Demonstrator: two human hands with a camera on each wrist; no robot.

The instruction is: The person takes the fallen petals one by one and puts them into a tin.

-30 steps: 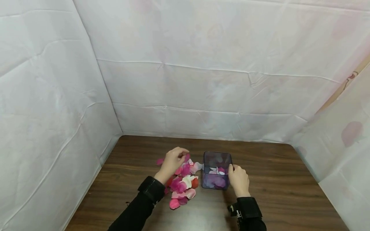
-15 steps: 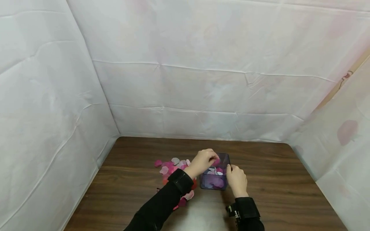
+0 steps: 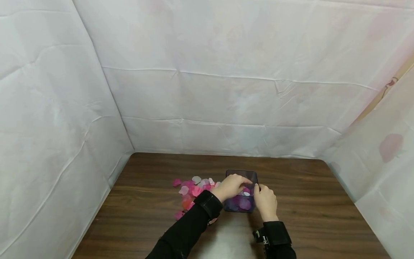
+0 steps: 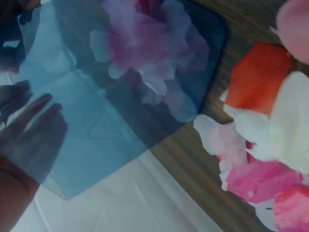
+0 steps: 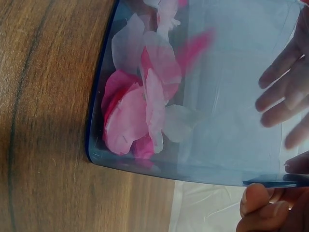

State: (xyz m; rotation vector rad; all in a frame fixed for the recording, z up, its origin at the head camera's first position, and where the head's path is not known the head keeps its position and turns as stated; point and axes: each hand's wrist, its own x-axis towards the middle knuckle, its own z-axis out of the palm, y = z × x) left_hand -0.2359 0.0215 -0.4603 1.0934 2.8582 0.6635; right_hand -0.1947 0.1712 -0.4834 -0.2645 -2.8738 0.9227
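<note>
A see-through bluish box with petals inside stands on the table. My left hand reaches over its rim, fingers extended. Seen through the wall in the right wrist view, those fingers are spread, with nothing gripped. A magenta petal, blurred, is in the box apart from them, by the pink and white petals. My right hand pinches the right rim between thumb and fingers. Left of the box lies a loose heap of fabric-like petals, partly hidden by my left forearm.
The brown wooden table stretches out on both sides of the box. White cloth hangings rise at its back and along its sides. Both wrists wear black bands over dark sleeves.
My left hand has moved right from the petal heap to over the box with a magenta petal, and its fingers have let the petal go. The right hand still holds the rim.
</note>
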